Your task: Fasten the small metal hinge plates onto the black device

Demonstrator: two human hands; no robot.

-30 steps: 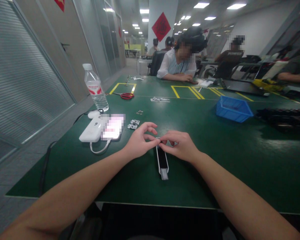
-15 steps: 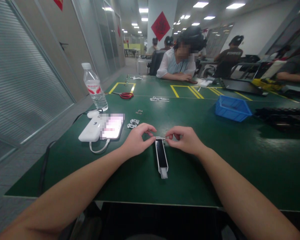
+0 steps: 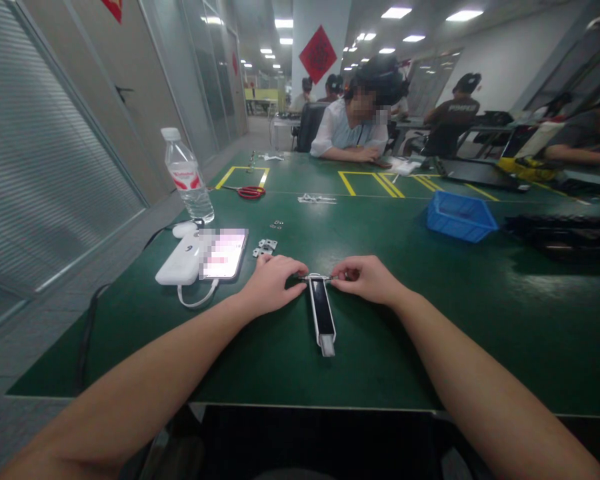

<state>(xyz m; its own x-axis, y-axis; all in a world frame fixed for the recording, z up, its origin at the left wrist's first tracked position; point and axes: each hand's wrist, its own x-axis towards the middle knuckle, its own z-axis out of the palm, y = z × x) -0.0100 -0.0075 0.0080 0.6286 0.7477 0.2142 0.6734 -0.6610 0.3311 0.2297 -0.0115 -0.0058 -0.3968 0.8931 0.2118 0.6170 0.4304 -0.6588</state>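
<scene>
The unit (image 3: pixel 323 313), a white frame with a black panel and a grey tab (image 3: pixel 327 345) at its near end, lies on the surface (image 3: pixel 380 373) between the hands, lengthwise to the wearer. A thin rod (image 3: pixel 327 278) spans its far end. The right hand (image 3: pixel 367 280) pinches the rod's right end, thumb to fingertips. The left hand (image 3: pixel 271 283) is half curled, thumb and index on either side of the left end; whether both make contact cannot be told. Uneven force from the two sides could tilt the rod or make it bind. A loose pinch could let it slip and roll. As neither hand grips the frame, a sideways push could turn the unit. The left hand is just beside the plates (image 3: pixel 265 248); a careless knuckle could scatter them. Farther off lie small parts (image 3: pixel 277 225), easily lost if swept. To the left are a phone (image 3: pixel 233 257), a power bank (image 3: pixel 180 260) and a bottle (image 3: pixel 187 179). Scissors (image 3: pixel 251 193) lie beyond, and a blue bin (image 3: pixel 461 217) stands to the right. The surface is smooth, dark green, marked with yellow tape (image 3: pixel 347 183). A co-worker (image 3: pixel 353 133) sits opposite, in an office under ceiling lights (image 3: pixel 397 13).
</scene>
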